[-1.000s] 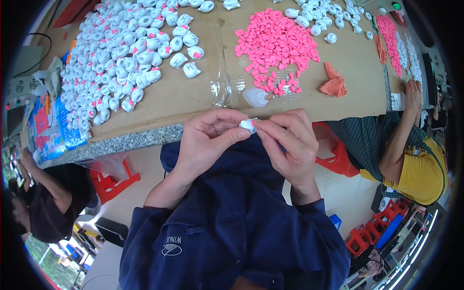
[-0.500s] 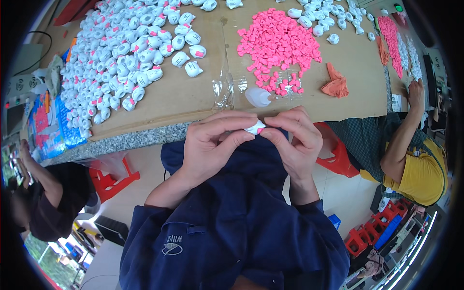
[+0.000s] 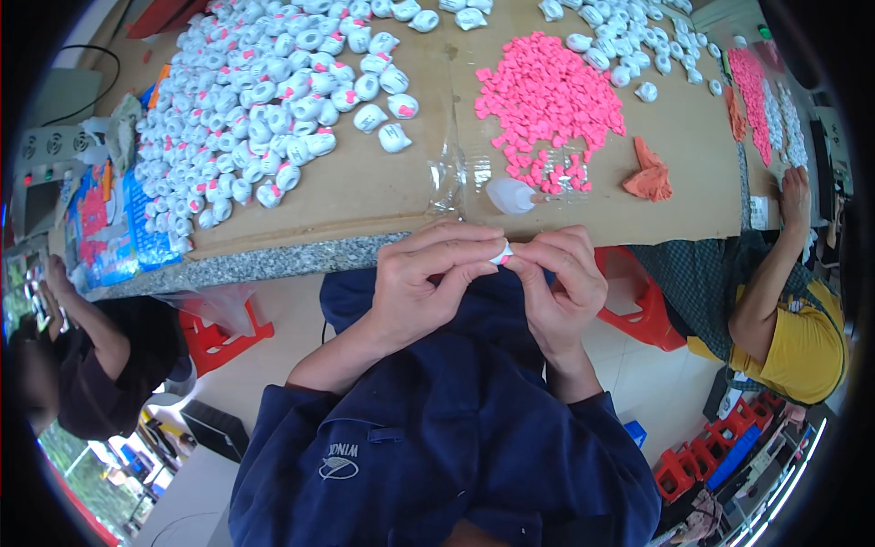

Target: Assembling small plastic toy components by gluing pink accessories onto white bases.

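Observation:
Between my fingertips, just off the table's front edge, is a small white cat-head-shaped plastic piece (image 3: 500,257) with a pink bow on it. My left hand (image 3: 436,281) pinches it from the left, fingers closed over most of it. From the other side my right hand (image 3: 558,284) grips it between thumb and fingers near the pink bow. Beyond my hands lies a translucent white squeeze bottle (image 3: 512,196) on its side, its thin tip toward the right. A heap of pink bow pieces (image 3: 551,96) is spread behind the bottle.
Many white pieces (image 3: 251,100), several with bows, cover the left of the cardboard-topped table (image 3: 401,187). Plainer white pieces (image 3: 629,41) lie at the far right. A crumpled orange rag (image 3: 649,173) sits near the right. Co-workers sit on both sides; red stools (image 3: 643,310) stand below.
The whole view has shifted slightly, so the table sits lower and further right. Both hands keep their pinch on the white piece, which now shows less between the fingers.

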Action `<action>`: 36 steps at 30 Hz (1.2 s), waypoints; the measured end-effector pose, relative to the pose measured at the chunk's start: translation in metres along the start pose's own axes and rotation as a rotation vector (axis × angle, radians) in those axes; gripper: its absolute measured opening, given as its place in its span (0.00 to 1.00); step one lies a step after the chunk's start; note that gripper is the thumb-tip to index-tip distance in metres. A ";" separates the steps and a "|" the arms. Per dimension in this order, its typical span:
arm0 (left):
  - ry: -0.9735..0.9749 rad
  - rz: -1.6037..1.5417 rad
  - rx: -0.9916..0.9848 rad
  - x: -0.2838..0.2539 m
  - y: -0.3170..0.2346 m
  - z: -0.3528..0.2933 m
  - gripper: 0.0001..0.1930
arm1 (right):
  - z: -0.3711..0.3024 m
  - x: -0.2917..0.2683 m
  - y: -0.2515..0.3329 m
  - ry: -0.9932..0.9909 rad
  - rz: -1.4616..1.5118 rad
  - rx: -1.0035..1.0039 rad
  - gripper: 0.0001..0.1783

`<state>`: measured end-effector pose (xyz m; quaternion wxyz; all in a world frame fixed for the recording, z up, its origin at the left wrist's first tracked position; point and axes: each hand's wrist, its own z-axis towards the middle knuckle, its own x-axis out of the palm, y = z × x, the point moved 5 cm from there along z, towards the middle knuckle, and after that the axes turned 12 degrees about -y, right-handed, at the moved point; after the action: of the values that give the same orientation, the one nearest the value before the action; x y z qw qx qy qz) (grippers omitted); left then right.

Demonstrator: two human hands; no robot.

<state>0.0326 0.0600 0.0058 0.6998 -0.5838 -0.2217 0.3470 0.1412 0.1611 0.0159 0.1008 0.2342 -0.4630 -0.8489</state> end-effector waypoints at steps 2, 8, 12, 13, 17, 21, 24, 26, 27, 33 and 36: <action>-0.012 0.008 0.011 -0.002 0.001 -0.001 0.11 | -0.002 0.002 0.000 0.003 0.014 0.005 0.09; -0.035 0.043 -0.012 -0.011 0.002 -0.002 0.10 | -0.005 0.011 -0.002 0.042 0.026 0.044 0.09; -0.094 0.119 -0.034 -0.033 0.005 0.012 0.10 | -0.002 0.010 -0.005 0.025 0.013 0.055 0.10; -0.187 0.128 -0.026 -0.043 0.006 0.018 0.10 | 0.000 0.006 -0.006 0.000 -0.003 0.053 0.11; -0.525 0.228 0.109 -0.093 0.010 0.060 0.12 | 0.006 -0.002 -0.014 -0.090 -0.032 0.132 0.17; -0.602 0.553 0.272 -0.107 0.001 0.097 0.10 | 0.014 0.008 -0.009 -0.051 -0.168 0.070 0.22; -0.434 0.765 0.485 -0.078 -0.007 0.113 0.09 | 0.017 0.015 -0.011 -0.042 -0.179 0.033 0.22; -0.335 0.792 0.498 -0.059 -0.005 0.134 0.10 | 0.018 0.017 -0.010 -0.041 -0.176 -0.013 0.22; -0.235 0.819 0.509 -0.048 -0.002 0.144 0.10 | 0.019 0.017 -0.010 -0.035 -0.182 -0.023 0.21; -0.075 0.982 0.683 -0.020 0.029 0.186 0.06 | 0.020 0.017 -0.007 -0.014 -0.130 -0.021 0.18; -0.094 0.863 0.691 -0.017 0.015 0.172 0.04 | 0.015 0.009 -0.013 -0.037 0.024 -0.005 0.19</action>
<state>-0.1048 0.1626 0.0302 0.6343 -0.3420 0.1334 0.6803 0.1267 0.1757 0.0098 0.1029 0.2127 -0.4656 -0.8529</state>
